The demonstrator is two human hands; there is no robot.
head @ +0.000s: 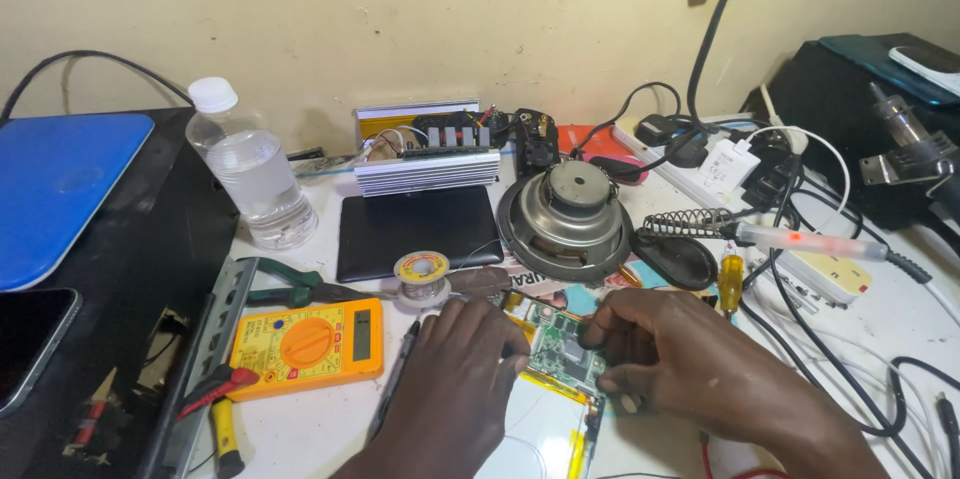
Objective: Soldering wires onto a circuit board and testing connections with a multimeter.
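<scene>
My left hand rests on the white table, fingers curled at the left edge of a small green circuit board; whether it pinches something thin I cannot tell. My right hand lies over the board's right side with fingertips pressed on it. The board sits at the top of an opened flat device with a white panel and yellow edge strips. A black pen-like tool lies just left of my left hand. A spool of solder wire stands behind the hands.
A yellow multimeter lies at the left, with green-handled pliers behind it. A water bottle, black tablet, speaker driver, soldering iron on its stand, yellow-handled screwdriver, power strip and tangled cables surround the spot.
</scene>
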